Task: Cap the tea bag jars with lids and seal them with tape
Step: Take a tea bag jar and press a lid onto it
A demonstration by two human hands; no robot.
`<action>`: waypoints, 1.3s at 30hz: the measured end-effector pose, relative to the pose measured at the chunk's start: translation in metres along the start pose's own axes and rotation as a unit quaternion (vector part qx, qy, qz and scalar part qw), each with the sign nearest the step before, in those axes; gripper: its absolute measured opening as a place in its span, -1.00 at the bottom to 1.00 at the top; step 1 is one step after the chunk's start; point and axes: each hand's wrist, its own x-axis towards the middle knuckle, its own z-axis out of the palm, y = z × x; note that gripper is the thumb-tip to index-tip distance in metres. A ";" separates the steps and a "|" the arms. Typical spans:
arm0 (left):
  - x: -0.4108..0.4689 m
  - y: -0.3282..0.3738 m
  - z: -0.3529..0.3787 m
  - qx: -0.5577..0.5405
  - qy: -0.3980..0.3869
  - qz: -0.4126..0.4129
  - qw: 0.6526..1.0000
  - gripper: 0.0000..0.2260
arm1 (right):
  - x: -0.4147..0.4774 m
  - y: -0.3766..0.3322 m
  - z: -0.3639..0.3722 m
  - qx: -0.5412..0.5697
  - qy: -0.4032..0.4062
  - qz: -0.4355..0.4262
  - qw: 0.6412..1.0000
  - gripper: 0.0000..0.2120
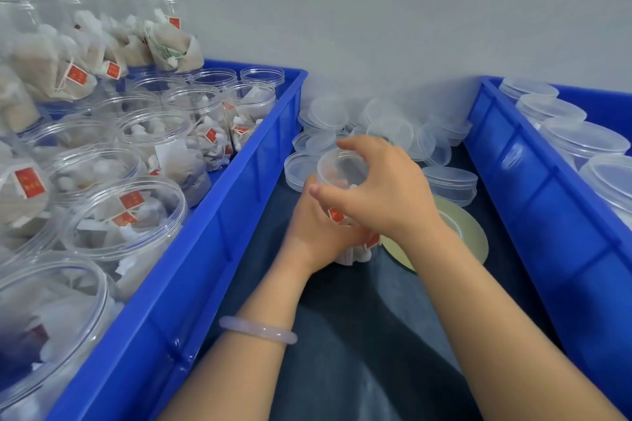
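Observation:
A clear jar (355,249) of tea bags stands on the dark mat between two blue crates. My left hand (318,232) grips its side from the left. My right hand (379,191) comes over the top, with fingers and thumb curled round a clear plastic lid (340,169) that sits on the jar's mouth. A roll of clear yellowish tape (468,236) lies flat just right of the jar, partly hidden behind my right wrist. A heap of loose clear lids (383,130) lies behind the jar against the wall.
The left blue crate (219,229) holds several open jars of tea bags (126,215). The right blue crate (533,181) holds several capped jars (581,140). A grey wall rises behind. Dark mat (359,335) stretches toward me between my forearms.

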 end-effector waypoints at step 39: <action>-0.038 0.024 0.018 -0.129 0.059 -0.079 0.987 -0.82 | -0.086 0.065 -0.015 0.053 -0.006 0.096 0.994 -0.65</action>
